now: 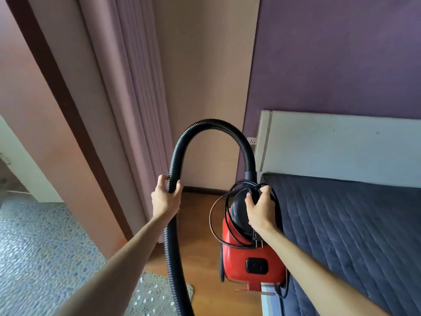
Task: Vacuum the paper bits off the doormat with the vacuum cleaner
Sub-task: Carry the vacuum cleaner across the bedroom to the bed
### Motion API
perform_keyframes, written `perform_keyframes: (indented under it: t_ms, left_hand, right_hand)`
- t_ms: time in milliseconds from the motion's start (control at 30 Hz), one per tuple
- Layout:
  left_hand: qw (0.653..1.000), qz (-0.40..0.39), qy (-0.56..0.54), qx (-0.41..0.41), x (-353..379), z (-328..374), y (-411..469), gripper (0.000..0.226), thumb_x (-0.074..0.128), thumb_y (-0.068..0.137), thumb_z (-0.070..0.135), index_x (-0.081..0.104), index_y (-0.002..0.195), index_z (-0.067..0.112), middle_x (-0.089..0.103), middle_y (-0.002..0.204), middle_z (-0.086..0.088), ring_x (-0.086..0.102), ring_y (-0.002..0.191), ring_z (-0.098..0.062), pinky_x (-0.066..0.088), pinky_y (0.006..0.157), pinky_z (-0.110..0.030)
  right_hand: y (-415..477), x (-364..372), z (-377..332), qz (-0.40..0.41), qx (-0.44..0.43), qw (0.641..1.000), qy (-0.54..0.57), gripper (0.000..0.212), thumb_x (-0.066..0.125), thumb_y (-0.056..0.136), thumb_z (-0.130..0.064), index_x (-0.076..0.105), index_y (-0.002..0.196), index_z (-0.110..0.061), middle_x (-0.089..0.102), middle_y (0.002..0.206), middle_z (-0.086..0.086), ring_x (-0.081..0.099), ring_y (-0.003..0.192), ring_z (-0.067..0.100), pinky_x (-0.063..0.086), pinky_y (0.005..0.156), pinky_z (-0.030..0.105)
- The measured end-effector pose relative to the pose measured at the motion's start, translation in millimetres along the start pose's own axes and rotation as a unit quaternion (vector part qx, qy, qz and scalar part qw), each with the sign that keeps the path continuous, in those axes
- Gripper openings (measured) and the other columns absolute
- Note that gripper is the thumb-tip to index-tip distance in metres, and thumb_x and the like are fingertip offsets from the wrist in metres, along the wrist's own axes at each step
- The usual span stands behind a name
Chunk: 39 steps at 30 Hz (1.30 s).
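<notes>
A red canister vacuum cleaner (246,258) hangs in the air beside the bed, its black power cord (218,215) looped around its top. My right hand (262,209) grips the black carry handle on top of it. The ribbed black hose (205,126) arches up from the canister and comes down on the left, where my left hand (166,195) is closed around it. The hose runs on down past the frame's bottom edge. On the floor at the bottom lies a grey doormat (155,293) dotted with several white paper bits (142,280).
A bed with a dark blue quilted cover (353,236) and a white headboard (341,144) fills the right side. Pink curtains (127,87) and a dark door frame (57,87) stand to the left. Wooden floor (198,224) lies between; pebbled grey flooring (34,242) lies beyond the doorway.
</notes>
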<state>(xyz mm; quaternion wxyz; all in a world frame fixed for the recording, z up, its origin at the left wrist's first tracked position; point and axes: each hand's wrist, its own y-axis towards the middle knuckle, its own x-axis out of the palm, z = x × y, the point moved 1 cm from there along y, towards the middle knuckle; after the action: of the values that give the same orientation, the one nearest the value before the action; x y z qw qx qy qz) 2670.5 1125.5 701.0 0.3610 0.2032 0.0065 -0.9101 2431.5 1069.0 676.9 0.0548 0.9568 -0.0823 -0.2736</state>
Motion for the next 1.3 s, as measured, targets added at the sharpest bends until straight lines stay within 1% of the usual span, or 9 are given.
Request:
perform_keyframes:
  t_ms: [233, 400, 533, 667, 733, 833, 967, 1167, 1300]
  left_hand:
    - [0.999, -0.012, 0.024, -0.021, 54.0, -34.1, 85.6, 0.02, 0.061, 0.094, 0.03, 0.05, 0.103, 0.015, 0.065, 0.075, -0.013, 0.062, 0.047, -0.023, 0.048, 0.035, -0.025]
    - [0.999, -0.013, 0.025, -0.035, 99.1, -54.0, 165.7, 0.02, 0.06, 0.095, 0.026, 0.051, 0.104, 0.011, 0.06, 0.068, -0.007, 0.056, 0.042, -0.017, 0.036, 0.029, -0.013]
    - [0.998, -0.01, 0.025, -0.048, 133.9, -72.9, 228.8, 0.022, 0.061, 0.095, 0.028, 0.05, 0.103, 0.011, 0.065, 0.072, -0.012, 0.06, 0.045, -0.02, 0.039, 0.031, -0.014]
    - [0.997, -0.006, 0.035, -0.066, 170.3, -104.8, 275.7, 0.023, 0.06, 0.093, 0.038, 0.048, 0.095, 0.019, 0.067, 0.067, -0.014, 0.064, 0.05, -0.03, 0.053, 0.039, -0.031]
    - [0.996, -0.009, 0.039, -0.079, 187.2, -126.5, 291.4, 0.025, 0.059, 0.089, 0.045, 0.045, 0.091, 0.025, 0.066, 0.063, -0.013, 0.064, 0.049, -0.033, 0.057, 0.044, -0.045]
    - [0.993, 0.0, 0.041, -0.106, 211.0, -155.4, 308.2, 0.024, 0.06, 0.088, 0.046, 0.045, 0.091, 0.027, 0.066, 0.063, -0.012, 0.065, 0.05, -0.033, 0.057, 0.047, -0.051]
    - [0.987, 0.021, 0.053, -0.15, 237.4, -181.2, 313.8, 0.021, 0.062, 0.09, 0.04, 0.046, 0.09, 0.028, 0.067, 0.067, -0.012, 0.065, 0.05, -0.032, 0.057, 0.045, -0.047]
    - [0.97, 0.084, 0.093, -0.21, 262.5, -222.6, 313.7, 0.021, 0.061, 0.093, 0.035, 0.046, 0.095, 0.021, 0.062, 0.066, -0.009, 0.063, 0.052, -0.028, 0.051, 0.047, -0.033]
    - [0.953, 0.151, 0.108, -0.238, 270.5, -258.5, 308.8, 0.023, 0.062, 0.094, 0.029, 0.05, 0.101, 0.011, 0.056, 0.067, -0.008, 0.053, 0.054, -0.023, 0.037, 0.06, -0.028]
  right_hand:
    - [79.5, 63.8, 15.9, -0.022, 0.025, 0.999, -0.003, 0.022, 0.055, 0.096, -0.028, 0.034, 0.099, -0.018, 0.062, 0.085, 0.017, 0.063, 0.064, 0.032, 0.058, 0.058, 0.052]
    - [146.7, 118.5, 27.5, -0.035, 0.032, 0.999, -0.015, 0.021, 0.053, 0.097, -0.028, 0.034, 0.1, -0.019, 0.058, 0.078, 0.011, 0.061, 0.062, 0.03, 0.058, 0.057, 0.051]
    - [198.0, 161.6, 37.3, -0.053, 0.038, 0.998, -0.026, 0.022, 0.053, 0.096, -0.027, 0.032, 0.101, -0.024, 0.059, 0.072, 0.012, 0.061, 0.056, 0.03, 0.057, 0.052, 0.051]
    - [239.7, 196.5, 53.6, -0.066, 0.037, 0.996, -0.037, 0.023, 0.054, 0.096, -0.025, 0.036, 0.106, -0.016, 0.065, 0.085, 0.018, 0.066, 0.069, 0.036, 0.057, 0.057, 0.047]
    - [255.1, 209.6, 65.4, -0.076, 0.036, 0.995, -0.047, 0.022, 0.054, 0.096, -0.024, 0.038, 0.106, -0.012, 0.062, 0.077, 0.017, 0.061, 0.057, 0.029, 0.049, 0.049, 0.038]
    - [276.8, 231.3, 87.4, -0.104, 0.037, 0.993, -0.049, 0.021, 0.054, 0.096, -0.023, 0.037, 0.102, -0.013, 0.056, 0.066, 0.013, 0.051, 0.045, 0.018, 0.04, 0.041, 0.03]
    - [301.1, 258.2, 118.9, -0.144, 0.022, 0.987, -0.065, 0.021, 0.056, 0.096, -0.022, 0.039, 0.101, -0.011, 0.055, 0.064, 0.009, 0.049, 0.046, 0.011, 0.033, 0.041, 0.016]
    - [331.1, 295.4, 164.3, -0.232, -0.005, 0.97, -0.064, 0.023, 0.056, 0.097, -0.019, 0.044, 0.111, -0.005, 0.05, 0.06, -0.008, 0.051, 0.042, 0.002, 0.038, 0.043, 0.01]
    - [342.8, 329.2, 198.5, -0.28, -0.039, 0.957, -0.066, 0.027, 0.057, 0.096, -0.021, 0.046, 0.113, -0.003, 0.054, 0.067, -0.004, 0.046, 0.049, 0.0, 0.037, 0.046, 0.007]
